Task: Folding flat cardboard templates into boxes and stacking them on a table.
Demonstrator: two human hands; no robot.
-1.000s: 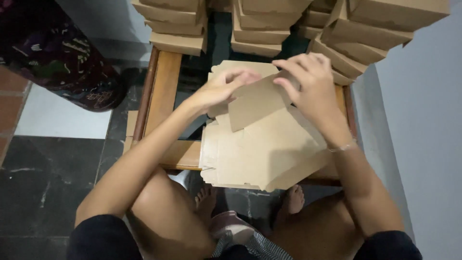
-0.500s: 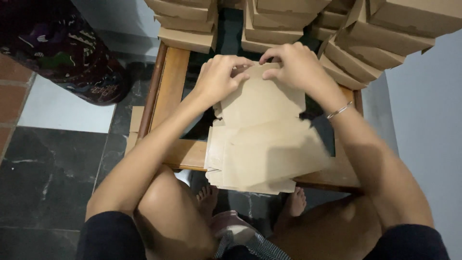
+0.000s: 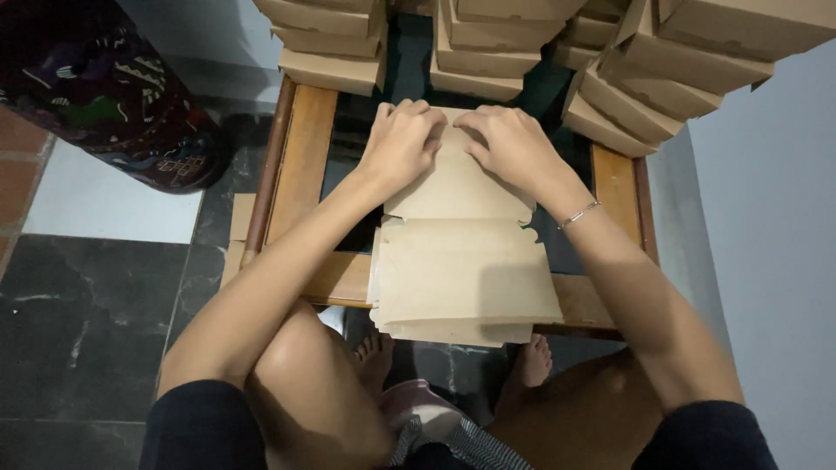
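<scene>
A flat brown cardboard box blank lies on top of a stack of similar blanks on a small wooden table with a dark glass top. My left hand and my right hand press side by side on the far edge of the top blank, fingers curled down over its fold. A thin bracelet circles my right wrist. The far flap under my fingers is hidden.
Stacks of folded brown cardboard boxes crowd the far side of the table, some leaning at the right. A dark patterned cloth bundle sits on the tiled floor at left. A grey wall runs along the right. My knees and bare feet are below the table.
My hands have moved from lifting a flap to pressing together on the far edge of the top blank, which now lies flat on the stack. The view has shifted slightly.
</scene>
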